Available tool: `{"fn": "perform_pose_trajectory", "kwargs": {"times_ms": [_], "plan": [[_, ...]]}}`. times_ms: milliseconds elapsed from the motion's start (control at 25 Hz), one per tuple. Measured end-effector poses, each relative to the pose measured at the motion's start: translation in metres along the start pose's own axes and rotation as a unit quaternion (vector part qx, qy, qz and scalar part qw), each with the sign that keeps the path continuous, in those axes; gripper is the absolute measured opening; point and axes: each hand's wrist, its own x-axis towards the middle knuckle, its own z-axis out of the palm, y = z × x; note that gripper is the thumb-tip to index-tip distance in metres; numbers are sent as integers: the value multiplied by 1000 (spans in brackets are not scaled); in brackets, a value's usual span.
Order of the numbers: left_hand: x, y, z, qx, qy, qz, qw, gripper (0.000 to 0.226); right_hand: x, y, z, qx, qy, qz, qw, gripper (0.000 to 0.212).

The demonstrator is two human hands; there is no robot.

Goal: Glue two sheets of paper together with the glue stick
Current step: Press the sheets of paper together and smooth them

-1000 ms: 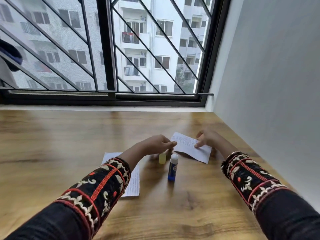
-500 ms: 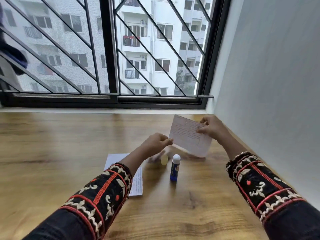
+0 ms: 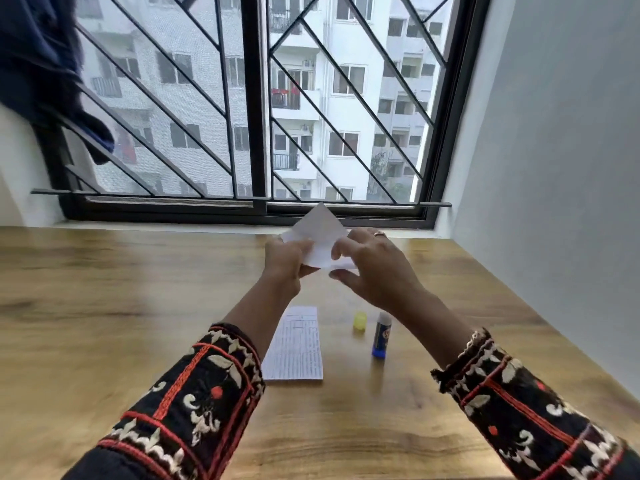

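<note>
Paper sheet (image 3: 320, 230) held aloft, pinched by left hand (image 3: 285, 263) and right hand (image 3: 374, 268).

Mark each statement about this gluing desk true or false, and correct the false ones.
1. The left hand and right hand hold a sheet above the table. True.
2. The glue stick lies on its side. False: it stands upright on the table.
3. The cap is on the glue stick. False: it sits on the table, just left of the stick.
4. A second sheet lies flat on the table. True.
</note>
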Motion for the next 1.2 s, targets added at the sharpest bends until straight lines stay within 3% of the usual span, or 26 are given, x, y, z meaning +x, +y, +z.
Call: {"fn": "perform_pose_trajectory", "kwargs": {"times_ms": [80, 200, 280, 400, 560, 680, 760, 880, 920, 1040, 1200], "plan": [[-2, 7, -19, 17, 8, 14, 1000, 29, 2, -12, -3, 128, -8, 41, 991, 36], [-10, 13, -45, 53, -61, 13, 997, 16, 12, -16, -4, 262, 74, 180, 945, 32], [-14, 14, -56, 88, -94, 4, 992, 13, 17, -17, 4, 364, 35, 276, 889, 34], [-16, 9, -67, 117, -126, -14, 985, 9, 16, -27, 22, 492, -58, 354, 793, 25], [-3, 3, -90, 186, -56, -14, 981, 17, -2, -36, 46, 532, -95, 439, 717, 5], [7, -10, -110, 386, 10, 25, 922, 4, -15, -39, 55, 535, -125, 492, 675, 2], [16, -23, -115, 520, 0, 11, 854, 23, -21, -42, 61, 530, -138, 508, 665, 3], [26, -34, -111, 666, -33, 8, 745, 38, -24, -43, 70, 505, -150, 520, 672, 28], [29, -36, -109, 683, -35, 10, 730, 38, -24, -43, 72, 501, -154, 519, 675, 33], [36, -38, -106, 684, -30, -7, 729, 36, -24, -42, 75, 503, -157, 514, 676, 33], [36, -38, -104, 692, -35, -6, 721, 33, -25, -42, 78, 503, -151, 519, 674, 13]]}}
